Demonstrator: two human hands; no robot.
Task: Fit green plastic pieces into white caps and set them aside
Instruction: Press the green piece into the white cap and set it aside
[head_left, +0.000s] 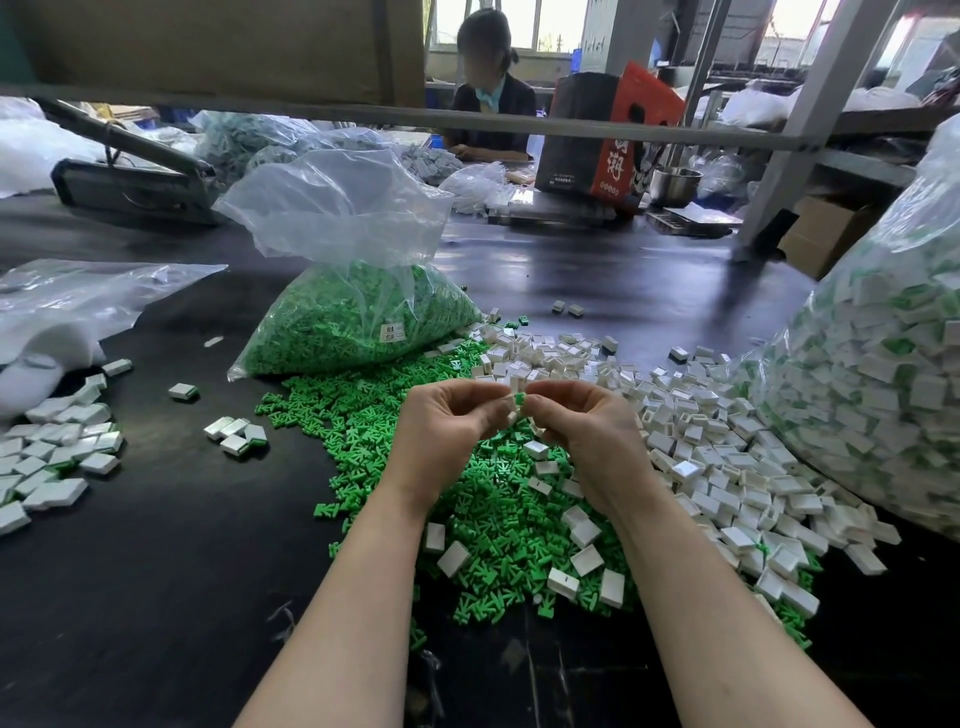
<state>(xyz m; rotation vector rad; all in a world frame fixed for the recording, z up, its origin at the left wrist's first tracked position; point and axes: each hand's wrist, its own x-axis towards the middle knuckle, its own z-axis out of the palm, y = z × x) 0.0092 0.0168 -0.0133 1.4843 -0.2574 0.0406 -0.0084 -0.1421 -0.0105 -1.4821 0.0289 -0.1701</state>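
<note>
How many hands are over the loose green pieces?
2: the left hand, pinching a white cap, and the right hand, pinching a green piece, meeting above the loose green pieces.

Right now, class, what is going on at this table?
A person is assembling small parts over a black table. The left hand and right hand meet above a green pile, pinching a white cap and a green piece together. Loose caps lie to the right, finished ones to the left, and an open bag of green pieces sits behind.
</note>
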